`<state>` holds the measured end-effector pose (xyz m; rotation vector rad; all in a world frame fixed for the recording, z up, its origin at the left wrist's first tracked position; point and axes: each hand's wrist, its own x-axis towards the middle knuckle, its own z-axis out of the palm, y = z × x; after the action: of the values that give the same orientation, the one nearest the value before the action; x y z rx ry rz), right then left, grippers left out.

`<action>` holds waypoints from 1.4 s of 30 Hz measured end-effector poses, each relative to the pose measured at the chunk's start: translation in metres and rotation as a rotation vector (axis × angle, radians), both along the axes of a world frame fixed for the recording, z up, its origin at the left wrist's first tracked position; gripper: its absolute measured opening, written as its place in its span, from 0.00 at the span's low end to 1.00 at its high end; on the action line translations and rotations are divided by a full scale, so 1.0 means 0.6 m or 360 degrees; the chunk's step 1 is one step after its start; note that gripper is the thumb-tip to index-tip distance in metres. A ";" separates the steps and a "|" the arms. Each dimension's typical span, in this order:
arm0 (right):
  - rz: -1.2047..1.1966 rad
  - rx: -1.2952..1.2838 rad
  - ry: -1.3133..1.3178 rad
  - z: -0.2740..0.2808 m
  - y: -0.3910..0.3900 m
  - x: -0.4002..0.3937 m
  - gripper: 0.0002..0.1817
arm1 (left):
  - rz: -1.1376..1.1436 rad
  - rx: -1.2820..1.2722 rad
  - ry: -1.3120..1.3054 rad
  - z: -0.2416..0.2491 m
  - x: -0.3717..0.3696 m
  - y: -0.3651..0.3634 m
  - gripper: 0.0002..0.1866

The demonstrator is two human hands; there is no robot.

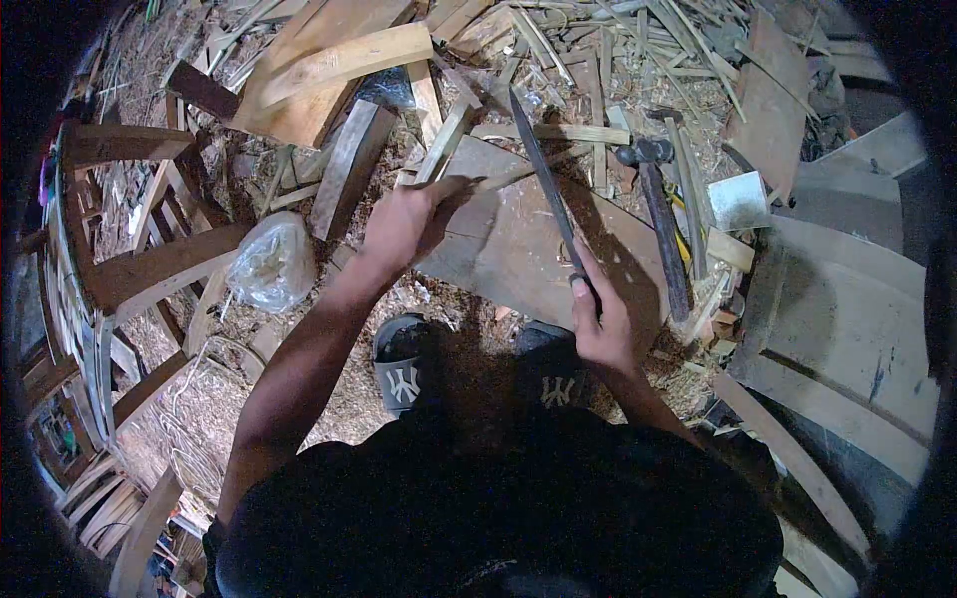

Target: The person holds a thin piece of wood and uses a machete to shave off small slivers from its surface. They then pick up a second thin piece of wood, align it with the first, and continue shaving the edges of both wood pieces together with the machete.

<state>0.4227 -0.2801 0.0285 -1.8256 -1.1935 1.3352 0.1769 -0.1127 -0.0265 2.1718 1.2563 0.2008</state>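
My right hand point(608, 324) is closed round the handle of a long, dark, narrow machete point(543, 169). Its blade points up and away, tapering to a tip. A thin wooden stick point(503, 177) is gripped in my left hand point(401, 224), its far end running behind the blade. Both hands are over a broad wooden board point(528, 244) on the ground in front of my feet. Right of the board lies a hammer point(658, 189) with a dark metal head and worn handle.
A clear plastic bag point(271, 264) sits left of my left forearm. A thick timber block point(353, 169) lies near the left hand. Offcuts and shavings cover the ground. A white box point(739, 200) and wooden panels point(847, 319) are at right, chair-like frames point(164, 264) at left.
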 end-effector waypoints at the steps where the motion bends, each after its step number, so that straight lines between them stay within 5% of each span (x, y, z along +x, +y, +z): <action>1: -0.0001 0.0007 0.0008 -0.001 0.000 0.000 0.25 | 0.0002 -0.0024 -0.0021 0.007 0.002 -0.001 0.18; 4: 0.0054 0.0152 -0.0051 0.011 0.009 -0.006 0.26 | -0.0184 0.0041 0.0271 0.020 0.002 -0.005 0.30; 7: 0.0034 0.0040 0.0066 0.002 0.005 0.000 0.26 | -0.0144 0.0120 0.0032 0.004 -0.002 -0.008 0.35; 14: 0.0137 0.0781 -0.0329 -0.007 0.005 0.008 0.26 | -0.0161 0.0108 0.0155 -0.001 -0.004 -0.016 0.27; 15: 0.0182 0.0145 -0.0179 0.027 0.018 0.004 0.26 | -0.0130 0.0097 0.0102 -0.007 -0.005 -0.018 0.28; 18: 0.0268 0.0199 -0.0392 -0.006 0.018 0.004 0.25 | -0.0117 0.0142 0.0071 -0.017 -0.007 -0.012 0.28; 19: 0.0173 0.0612 -0.0440 -0.024 0.022 -0.004 0.24 | -0.0137 0.0173 0.0105 -0.018 -0.009 -0.014 0.27; 20: 0.0167 0.0602 -0.0438 -0.021 0.011 0.005 0.24 | -0.0144 0.0164 0.0108 -0.019 -0.010 -0.017 0.27; 22: -0.0250 -0.0327 0.0154 0.045 0.033 0.013 0.24 | -0.0137 0.0182 0.0230 -0.013 -0.008 -0.013 0.30; 26: -0.0095 0.0530 -0.0236 0.062 0.030 0.023 0.25 | -0.0139 0.0168 0.0178 -0.014 -0.005 -0.013 0.27; 30: 0.0034 0.0755 -0.0285 -0.022 -0.010 0.024 0.24 | -0.0131 0.0170 0.0107 -0.017 -0.008 -0.015 0.24; 34: 0.0340 0.0432 -0.0858 -0.017 0.005 0.001 0.24 | -0.0087 0.0238 -0.0007 -0.020 -0.005 -0.020 0.23; 36: -0.0303 -0.0331 0.0168 0.044 0.027 -0.011 0.24 | -0.0103 0.0185 0.0045 -0.018 -0.005 -0.020 0.24; 38: -0.0310 -0.0505 0.0215 0.063 0.032 0.001 0.24 | -0.0106 0.0144 0.0094 -0.017 -0.006 -0.015 0.24; 40: -0.0153 0.0248 -0.0021 0.055 0.019 0.006 0.27 | -0.0128 0.0144 0.0134 -0.016 -0.007 -0.016 0.25; 42: -0.0200 0.0435 0.0024 0.035 0.003 0.010 0.28 | -0.0126 0.0146 0.0157 -0.013 -0.005 -0.016 0.26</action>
<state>0.4288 -0.2784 0.0493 -1.6620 -1.1698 1.0578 0.1737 -0.1222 -0.0342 2.3305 1.2338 0.1227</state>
